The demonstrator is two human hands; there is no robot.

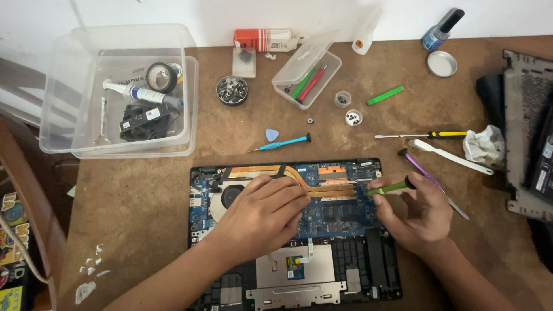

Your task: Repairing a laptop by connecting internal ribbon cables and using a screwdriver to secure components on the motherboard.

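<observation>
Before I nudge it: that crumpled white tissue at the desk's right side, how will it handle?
The crumpled tissue looks very light and floppy, so a push would probably deform it. Its crumpled folds should keep it from rolling. It lies against the white plastic tool, so it may drag that.

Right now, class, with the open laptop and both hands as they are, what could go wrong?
The green screwdriver in the right hand may slip and scratch the bare circuit board. The left hand resting near the copper heat pipe might bend it. Loose screws in the round tin could spill.

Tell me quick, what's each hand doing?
Left hand: flat on the laptop, holding nothing.
Right hand: closed on a green screwdriver.
</observation>
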